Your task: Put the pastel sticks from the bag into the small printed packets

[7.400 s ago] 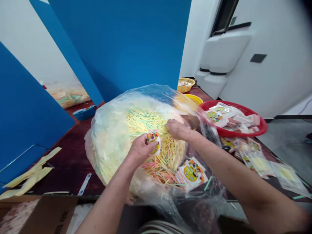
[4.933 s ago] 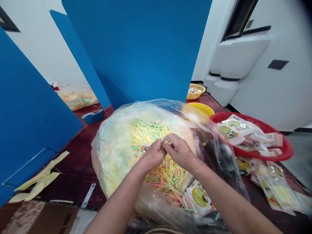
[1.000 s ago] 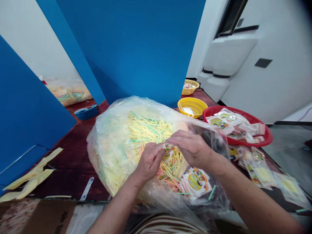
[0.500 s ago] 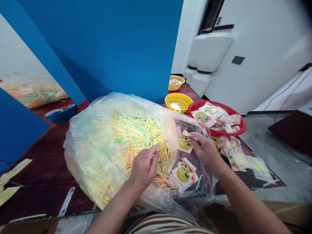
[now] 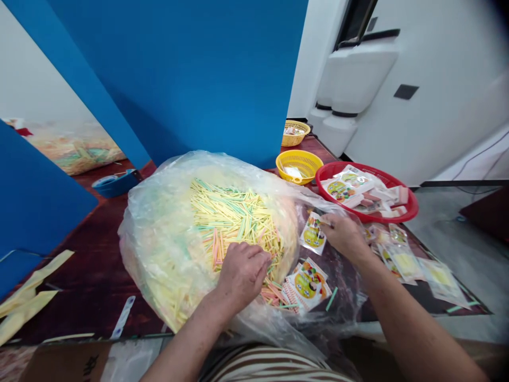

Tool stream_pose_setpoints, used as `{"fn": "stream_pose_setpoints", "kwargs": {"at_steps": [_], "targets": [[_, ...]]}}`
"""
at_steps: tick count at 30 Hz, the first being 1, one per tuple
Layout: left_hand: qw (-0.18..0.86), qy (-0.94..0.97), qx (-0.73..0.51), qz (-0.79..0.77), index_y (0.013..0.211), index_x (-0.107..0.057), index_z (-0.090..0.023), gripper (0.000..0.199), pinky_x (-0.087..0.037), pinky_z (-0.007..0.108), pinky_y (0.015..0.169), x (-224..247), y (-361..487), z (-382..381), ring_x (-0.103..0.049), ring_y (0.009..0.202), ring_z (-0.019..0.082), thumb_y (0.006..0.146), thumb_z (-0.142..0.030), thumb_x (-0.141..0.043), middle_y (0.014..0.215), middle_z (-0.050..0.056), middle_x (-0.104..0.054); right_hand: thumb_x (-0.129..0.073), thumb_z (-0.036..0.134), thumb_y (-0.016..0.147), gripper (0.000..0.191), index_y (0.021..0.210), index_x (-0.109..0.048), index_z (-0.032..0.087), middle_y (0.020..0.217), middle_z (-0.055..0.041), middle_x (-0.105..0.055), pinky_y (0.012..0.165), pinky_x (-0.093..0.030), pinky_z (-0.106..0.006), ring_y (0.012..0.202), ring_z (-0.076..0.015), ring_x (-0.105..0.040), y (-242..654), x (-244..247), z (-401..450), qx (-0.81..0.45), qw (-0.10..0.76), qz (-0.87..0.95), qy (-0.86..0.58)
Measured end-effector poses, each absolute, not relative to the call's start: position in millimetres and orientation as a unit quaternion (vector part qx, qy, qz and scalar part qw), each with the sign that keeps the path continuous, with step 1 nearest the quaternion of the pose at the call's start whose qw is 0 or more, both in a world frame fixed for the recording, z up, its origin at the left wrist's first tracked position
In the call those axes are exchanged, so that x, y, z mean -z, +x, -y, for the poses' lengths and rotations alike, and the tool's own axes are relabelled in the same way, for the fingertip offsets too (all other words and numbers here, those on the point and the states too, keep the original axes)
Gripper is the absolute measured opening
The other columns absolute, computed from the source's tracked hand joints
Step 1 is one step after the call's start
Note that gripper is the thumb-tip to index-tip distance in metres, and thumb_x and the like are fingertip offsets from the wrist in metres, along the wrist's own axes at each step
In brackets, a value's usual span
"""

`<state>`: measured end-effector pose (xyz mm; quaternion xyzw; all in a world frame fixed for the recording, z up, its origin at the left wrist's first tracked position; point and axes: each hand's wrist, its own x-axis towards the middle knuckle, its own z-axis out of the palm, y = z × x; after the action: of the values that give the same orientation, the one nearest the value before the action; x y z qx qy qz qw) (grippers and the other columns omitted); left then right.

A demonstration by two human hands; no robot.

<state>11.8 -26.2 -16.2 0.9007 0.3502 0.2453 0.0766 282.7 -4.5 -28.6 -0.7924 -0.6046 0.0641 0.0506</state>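
Pale yellow, green and pink sticks lie by the hundreds, too many to count, in one large clear plastic bag that sits open on the dark red bench right in front of you. Your left hand rests on the sticks at the bag's mouth, its fingers curled over and pressed in; you cannot tell whether it holds any. Your right hand is narrowed to a pinch on one printed sachet, just above the bag's right side. One more printed packet lies on the plastic between your hands. To the right stand one red basin heaped with packets, one yellow plastic basket and one small woven basket. Several clear packets overlap on the bench beside the basin, too jumbled for an exact count. To the left you have two blue panels, one blue tape dispenser, a second bag of sticks beyond them, and two yellow strips.
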Motion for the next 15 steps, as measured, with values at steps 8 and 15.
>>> {"fn": "stream_pose_setpoints", "kwargs": {"at_steps": [8, 15], "targets": [[0.089, 0.905, -0.222, -0.353, 0.086, -0.063, -0.019, 0.021, -0.033, 0.034, 0.069, 17, 17, 28, -0.053, 0.078, 0.017, 0.087, -0.023, -0.042, 0.082, 0.005, -0.064, -0.034, 0.024, 0.089, 0.028, 0.102, -0.058, 0.018, 0.099, -0.0102, -0.062, 0.067, -0.043, -0.026, 0.085, -0.0187, -0.059, 220, 9, -4, 0.051, 0.096, 0.702, -0.704], [0.078, 0.899, -0.22, -0.372, 0.09, -0.063, -0.02, 0.02, -0.034, 0.036, 0.071, 15, 9, 30, -0.052, 0.08, 0.018, 0.087, -0.024, -0.043, 0.085, 0.005, -0.064, -0.04, 0.009, 0.08, 0.026, 0.098, -0.058, 0.013, 0.103, -0.0131, -0.056, 0.069, -0.044, -0.026, 0.091, -0.0199, -0.057, 177, 5, -70, -0.039, -0.024, 0.807, -0.589]]}}
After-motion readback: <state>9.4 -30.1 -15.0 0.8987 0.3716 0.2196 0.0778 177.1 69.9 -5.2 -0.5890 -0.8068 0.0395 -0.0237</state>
